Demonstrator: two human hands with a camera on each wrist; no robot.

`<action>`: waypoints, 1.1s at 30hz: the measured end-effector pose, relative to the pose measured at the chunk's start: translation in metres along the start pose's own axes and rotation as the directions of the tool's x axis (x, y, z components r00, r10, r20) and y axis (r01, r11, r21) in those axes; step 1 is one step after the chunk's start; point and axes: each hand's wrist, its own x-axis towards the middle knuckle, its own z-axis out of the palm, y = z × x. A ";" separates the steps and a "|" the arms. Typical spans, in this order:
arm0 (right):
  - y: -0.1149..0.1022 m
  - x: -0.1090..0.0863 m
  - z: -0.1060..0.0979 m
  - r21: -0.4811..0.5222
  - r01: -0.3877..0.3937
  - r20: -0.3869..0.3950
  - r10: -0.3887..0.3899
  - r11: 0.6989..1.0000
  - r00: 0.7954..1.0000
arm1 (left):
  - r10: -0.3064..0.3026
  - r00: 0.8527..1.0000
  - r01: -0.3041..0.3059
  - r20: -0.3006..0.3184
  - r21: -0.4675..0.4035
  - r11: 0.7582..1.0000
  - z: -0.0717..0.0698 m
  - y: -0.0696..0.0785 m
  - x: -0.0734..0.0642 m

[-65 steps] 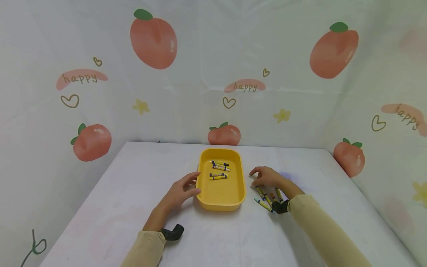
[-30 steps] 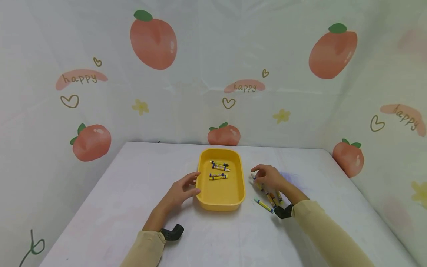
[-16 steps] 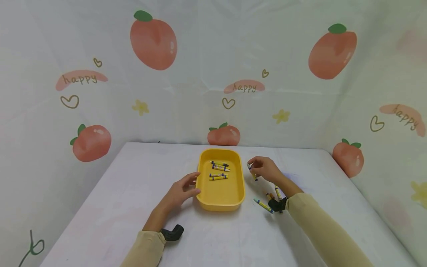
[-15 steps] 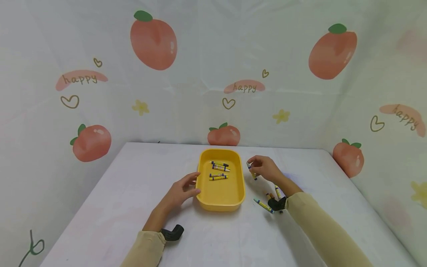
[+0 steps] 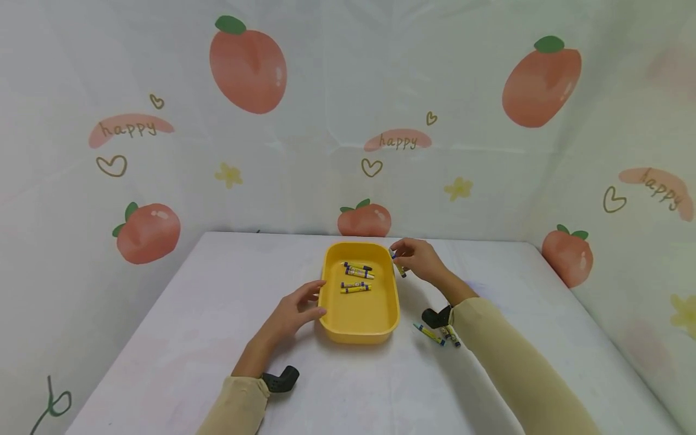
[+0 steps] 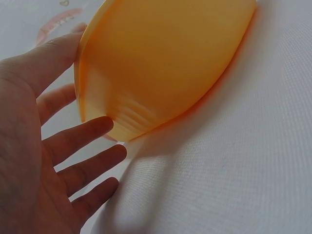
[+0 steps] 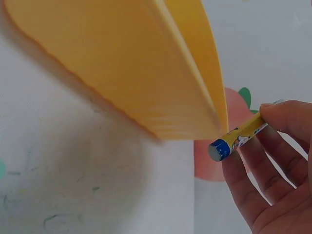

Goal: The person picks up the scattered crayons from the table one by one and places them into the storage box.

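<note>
A yellow tray [image 5: 359, 320] stands on the table with several yellow-wrapped crayons [image 5: 356, 289] lying inside it. At its left side my left hand [image 5: 293, 311] touches the rim and wall with spread, relaxed fingers; the left wrist view shows a fingertip against the tray's outer wall [image 6: 161, 63]. My right hand [image 5: 421, 260] pinches a crayon [image 7: 243, 134] between thumb and fingers, beside the tray's far right corner. This crayon has a yellow wrapper, a blue band and a greyish end. It is tilted and off the table.
More crayons [image 5: 429, 334] lie on the white table [image 5: 337, 386] to the right of the tray, partly hidden by the right wrist's black band [image 5: 437, 317]. A white curtain with fruit prints [image 5: 304, 151] hangs behind the table.
My right hand has taken a crayon from the group on the right and moved it leftward and away, up to the tray's edge. The left hand and tray have stayed in place.
</note>
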 end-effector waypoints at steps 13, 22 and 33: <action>-0.023 0.024 0.015 -0.010 0.033 -0.011 -0.033 0.999 0.999 | -0.013 1.000 0.013 -0.003 0.000 1.000 -0.001 0.000 0.000; -0.038 0.038 0.029 -0.030 0.038 0.019 -0.038 0.999 0.999 | -0.005 1.000 0.005 -0.002 -0.004 1.000 -0.002 -0.002 -0.001; -0.039 0.044 0.044 -0.119 0.018 0.045 -0.013 0.993 0.999 | 0.008 1.000 -0.008 0.010 -0.006 1.000 -0.002 -0.002 0.001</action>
